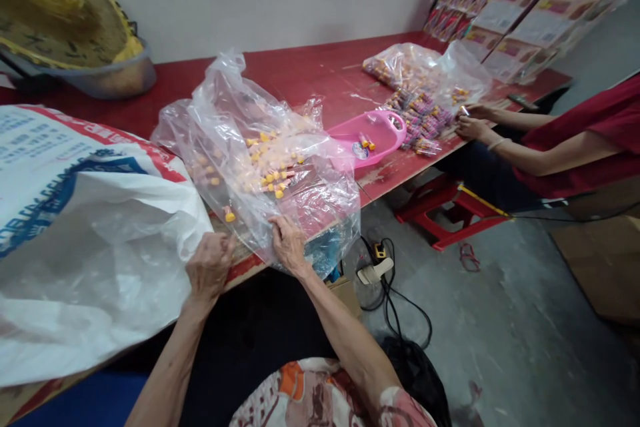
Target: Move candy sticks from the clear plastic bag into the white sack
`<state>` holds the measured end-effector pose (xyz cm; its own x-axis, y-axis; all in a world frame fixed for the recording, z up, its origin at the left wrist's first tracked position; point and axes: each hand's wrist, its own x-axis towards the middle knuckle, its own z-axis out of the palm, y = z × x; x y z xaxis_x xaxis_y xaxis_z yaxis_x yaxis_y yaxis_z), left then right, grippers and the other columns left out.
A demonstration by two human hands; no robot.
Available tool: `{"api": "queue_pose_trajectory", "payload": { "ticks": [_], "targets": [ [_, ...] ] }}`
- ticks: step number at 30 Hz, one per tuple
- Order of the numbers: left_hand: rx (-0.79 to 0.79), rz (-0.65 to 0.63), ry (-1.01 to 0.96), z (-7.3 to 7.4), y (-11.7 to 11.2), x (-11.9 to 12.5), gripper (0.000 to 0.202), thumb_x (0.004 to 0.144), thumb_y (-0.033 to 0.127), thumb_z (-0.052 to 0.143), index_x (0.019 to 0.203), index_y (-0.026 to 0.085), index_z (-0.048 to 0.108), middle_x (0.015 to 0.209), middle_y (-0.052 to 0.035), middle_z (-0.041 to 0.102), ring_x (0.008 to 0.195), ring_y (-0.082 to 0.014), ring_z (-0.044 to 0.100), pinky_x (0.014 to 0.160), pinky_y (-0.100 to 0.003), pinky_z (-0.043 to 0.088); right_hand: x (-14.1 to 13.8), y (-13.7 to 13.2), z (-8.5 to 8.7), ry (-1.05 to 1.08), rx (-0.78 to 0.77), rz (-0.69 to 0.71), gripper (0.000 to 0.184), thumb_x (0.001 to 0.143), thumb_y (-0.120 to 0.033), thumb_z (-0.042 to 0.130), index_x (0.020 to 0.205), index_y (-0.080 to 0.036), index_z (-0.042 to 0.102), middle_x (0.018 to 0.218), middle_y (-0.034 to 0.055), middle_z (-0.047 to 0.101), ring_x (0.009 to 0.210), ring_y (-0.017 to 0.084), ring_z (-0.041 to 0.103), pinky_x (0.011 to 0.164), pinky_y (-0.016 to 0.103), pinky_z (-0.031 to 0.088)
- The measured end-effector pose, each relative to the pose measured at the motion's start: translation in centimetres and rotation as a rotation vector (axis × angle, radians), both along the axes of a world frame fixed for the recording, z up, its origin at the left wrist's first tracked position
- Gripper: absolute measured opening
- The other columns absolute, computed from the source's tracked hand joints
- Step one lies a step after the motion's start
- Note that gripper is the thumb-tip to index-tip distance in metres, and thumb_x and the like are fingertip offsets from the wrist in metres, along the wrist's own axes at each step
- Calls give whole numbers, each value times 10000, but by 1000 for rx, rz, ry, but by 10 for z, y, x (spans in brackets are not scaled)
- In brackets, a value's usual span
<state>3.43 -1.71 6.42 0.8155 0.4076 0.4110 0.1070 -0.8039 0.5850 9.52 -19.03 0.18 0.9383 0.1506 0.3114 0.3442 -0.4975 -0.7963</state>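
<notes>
A large clear plastic bag holding several small orange-capped tubes lies on the red table. My right hand rests on the bag's near edge, fingers curled onto the plastic. My left hand is closed in a fist at the table's front edge, gripping the bag's lower left corner beside a big white woven sack. One orange-capped tube lies loose just above my left hand.
A pink plastic tray sits past the bag. Another person in a red shirt sits at the right, hands among a pile of small tubes. A woven hat rests at the back left. A power strip and cables lie on the floor.
</notes>
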Motion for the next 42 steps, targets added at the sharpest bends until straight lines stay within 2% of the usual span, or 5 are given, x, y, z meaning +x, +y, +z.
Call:
{"api": "queue_pose_trajectory", "payload": {
  "ticks": [11,19,25,36,42],
  "targets": [
    [-259,22,73,17,11,-3,311,926,533,602,798,250,595,737,-23,661,684,-207,618,673,-315,491,52,-47,31,-122,119,-241,376,1010,-145,402,1200,-210,719,1155,96,724,1081,239,665,984,371,558],
    [-45,45,100,11,-4,-3,188,968,372,612,836,240,586,845,-41,662,760,-197,638,699,-304,483,120,-26,18,-152,-250,225,351,1029,-154,524,1323,-248,691,1285,91,704,1042,251,686,855,325,560],
    [-119,-57,260,2,7,7,175,931,295,658,799,239,557,838,-22,656,779,-191,654,720,-293,501,138,-37,14,-81,-285,174,250,992,-117,548,1087,-220,754,1073,92,730,837,226,640,782,320,518],
    [-76,-24,199,0,-1,-1,102,921,281,637,849,233,584,961,-70,649,893,-219,668,774,-314,531,35,-21,67,-136,78,137,322,1041,-219,473,1293,-199,672,1077,65,717,913,197,685,871,328,572],
    [-686,16,147,11,15,-5,395,814,593,724,863,214,623,713,-7,626,625,-176,599,586,-283,491,3,30,34,-220,-18,134,371,1032,-173,506,1391,-182,600,1315,154,677,1229,261,668,1010,384,598]
  ]
}}
